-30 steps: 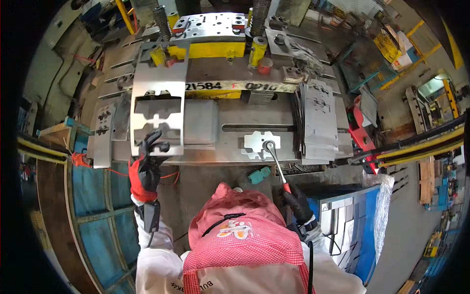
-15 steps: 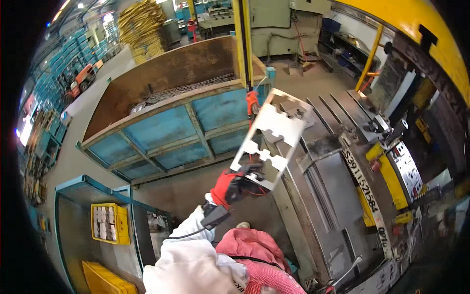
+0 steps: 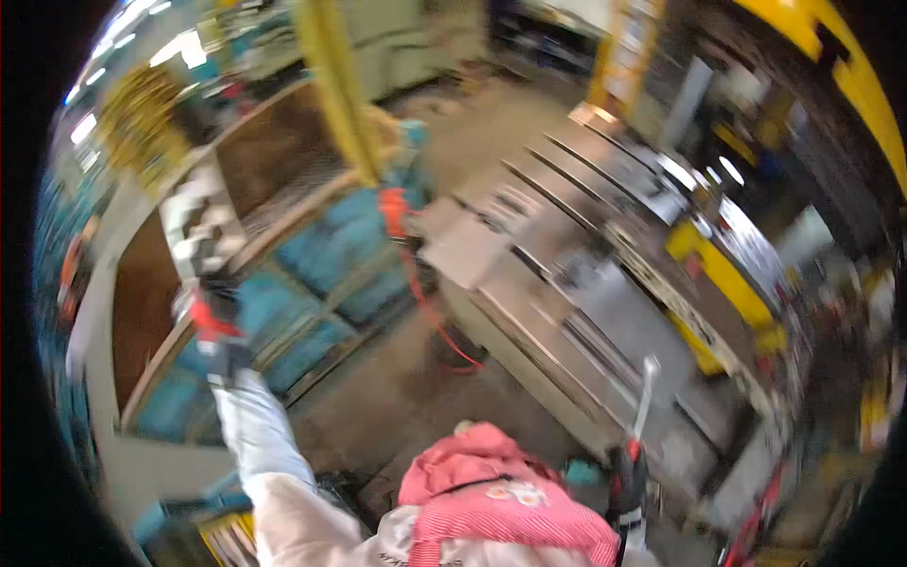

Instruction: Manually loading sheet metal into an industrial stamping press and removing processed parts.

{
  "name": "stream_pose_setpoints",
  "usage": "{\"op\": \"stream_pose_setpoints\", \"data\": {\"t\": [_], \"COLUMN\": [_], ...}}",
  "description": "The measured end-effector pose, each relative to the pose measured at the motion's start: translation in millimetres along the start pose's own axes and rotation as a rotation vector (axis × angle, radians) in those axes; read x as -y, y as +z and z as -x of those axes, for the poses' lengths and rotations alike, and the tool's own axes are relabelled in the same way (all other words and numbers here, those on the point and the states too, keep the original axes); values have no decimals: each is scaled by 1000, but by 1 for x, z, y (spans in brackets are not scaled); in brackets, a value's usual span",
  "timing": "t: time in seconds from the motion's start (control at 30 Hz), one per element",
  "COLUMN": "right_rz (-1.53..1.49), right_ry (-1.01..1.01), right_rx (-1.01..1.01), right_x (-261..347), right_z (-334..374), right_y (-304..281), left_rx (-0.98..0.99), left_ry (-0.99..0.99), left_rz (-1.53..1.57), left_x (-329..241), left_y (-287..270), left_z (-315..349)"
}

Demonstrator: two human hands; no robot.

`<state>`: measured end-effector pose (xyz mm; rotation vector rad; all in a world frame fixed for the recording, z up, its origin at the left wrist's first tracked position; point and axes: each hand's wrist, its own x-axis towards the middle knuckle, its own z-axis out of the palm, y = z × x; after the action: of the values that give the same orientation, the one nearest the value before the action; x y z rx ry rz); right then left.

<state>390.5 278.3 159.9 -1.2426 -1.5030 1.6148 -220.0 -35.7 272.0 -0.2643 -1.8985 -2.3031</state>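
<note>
My left hand (image 3: 215,298), in a red and black glove, is stretched out to the far left. It grips a punched metal sheet (image 3: 230,215) by its near end. The sheet has stepped cut-outs and stands tilted up in front of the rusty inside of a large blue metal bin (image 3: 293,255); motion blurs it. Low on the right, my right hand (image 3: 627,482), in a dark glove, is closed around a thin rod-like tool (image 3: 646,406) with a pale bent tip and a red part by the fingers. Its exact kind I cannot make out.
Along the right runs a press bed (image 3: 529,317) with slots and yellow die blocks (image 3: 699,255). A yellow post (image 3: 335,94) rises by the bin. An orange-red cable (image 3: 425,312) hangs down to the floor. A yellow crate (image 3: 222,543) shows at lower left.
My left hand has swung the punched sheet from beside the press bed leftward to the bin. My right hand with the rod-like tool has come into fuller view. The whole view has turned.
</note>
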Motion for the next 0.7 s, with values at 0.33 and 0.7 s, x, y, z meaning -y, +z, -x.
{"op": "stream_pose_setpoints", "data": {"t": [0.33,0.7], "right_rz": [-142,-119], "right_ry": [53,211], "right_rx": [-243,-20], "right_x": [36,88], "right_z": [55,17], "right_y": [50,-39], "left_rx": [664,1244], "left_ry": [-267,-589], "left_rz": [241,-252], "left_x": [77,68], "left_y": [138,234], "left_z": [73,334]}}
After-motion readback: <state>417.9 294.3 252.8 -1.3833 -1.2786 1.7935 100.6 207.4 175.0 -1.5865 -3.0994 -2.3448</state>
